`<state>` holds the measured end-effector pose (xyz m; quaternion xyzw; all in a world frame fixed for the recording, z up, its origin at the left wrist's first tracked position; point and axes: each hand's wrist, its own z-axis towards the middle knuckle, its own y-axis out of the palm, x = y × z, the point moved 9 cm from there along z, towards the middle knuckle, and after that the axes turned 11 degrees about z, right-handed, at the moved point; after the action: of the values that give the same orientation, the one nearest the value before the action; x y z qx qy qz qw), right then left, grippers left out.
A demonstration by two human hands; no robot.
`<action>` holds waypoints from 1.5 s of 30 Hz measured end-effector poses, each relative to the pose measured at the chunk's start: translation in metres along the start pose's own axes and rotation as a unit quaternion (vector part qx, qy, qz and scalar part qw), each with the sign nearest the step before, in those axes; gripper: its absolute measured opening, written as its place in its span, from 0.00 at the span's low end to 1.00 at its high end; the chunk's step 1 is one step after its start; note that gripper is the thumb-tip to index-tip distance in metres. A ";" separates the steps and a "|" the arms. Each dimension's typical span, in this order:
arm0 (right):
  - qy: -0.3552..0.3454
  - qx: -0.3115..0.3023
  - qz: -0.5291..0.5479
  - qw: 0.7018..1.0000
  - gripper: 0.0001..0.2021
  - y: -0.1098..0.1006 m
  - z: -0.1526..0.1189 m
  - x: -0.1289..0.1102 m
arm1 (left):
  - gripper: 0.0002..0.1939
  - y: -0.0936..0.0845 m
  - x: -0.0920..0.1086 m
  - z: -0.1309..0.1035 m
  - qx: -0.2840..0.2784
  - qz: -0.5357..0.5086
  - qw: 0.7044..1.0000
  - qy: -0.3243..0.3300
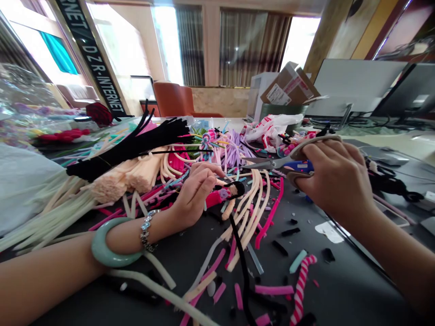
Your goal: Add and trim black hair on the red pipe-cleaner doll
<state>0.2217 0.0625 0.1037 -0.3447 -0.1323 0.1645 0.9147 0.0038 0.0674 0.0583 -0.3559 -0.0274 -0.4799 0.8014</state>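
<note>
My left hand (195, 192), with a jade bangle (117, 242) and a beaded bracelet (147, 231) on its wrist, is closed around a small fuzzy doll (215, 198) made of pipe cleaners. The doll has a pink body and black strands at its head end; part of it is hidden by my fingers. A long black pipe cleaner (240, 253) hangs below it toward the table's front. In my right hand (340, 176) are grey scissors (272, 163), pointing left toward the doll with their blades slightly apart. Peach pipe cleaners (253, 203) lie beneath and beside the doll.
Bundles of black (136, 147) and peach pipe cleaners (117, 179) lie on the left. Cut scraps and a red-and-white twisted piece (302, 287) litter the dark table (340, 294). A blue tool (302, 166) shows behind the scissors. Farther back stand a cardboard box (288, 86) and monitors (356, 86).
</note>
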 end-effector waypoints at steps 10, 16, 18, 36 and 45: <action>-0.013 0.027 -0.013 0.999 0.10 0.005 -0.001 0.002 | 0.18 -0.002 0.014 0.000 -0.008 -0.005 0.996 0.083; -0.007 0.009 -0.007 1.000 0.09 0.008 -0.001 0.001 | 0.09 0.000 0.011 -0.001 -0.005 0.008 0.998 0.064; -0.008 0.009 -0.004 1.000 0.08 0.007 -0.001 0.001 | 0.06 0.001 0.013 -0.001 -0.018 0.011 0.998 0.067; 0.032 -0.047 0.066 0.996 0.14 0.024 -0.004 0.008 | 0.20 0.040 -0.027 -0.009 -0.209 0.218 0.952 -0.054; -0.036 -0.115 0.064 0.991 0.13 0.036 -0.006 0.006 | 0.18 0.031 -0.015 -0.007 -0.162 0.264 0.951 -0.012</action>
<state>0.2219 0.0873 0.0759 -0.4490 -0.1606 0.2186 0.8513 0.0181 0.0837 0.0300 -0.4812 0.1361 -0.2454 0.8305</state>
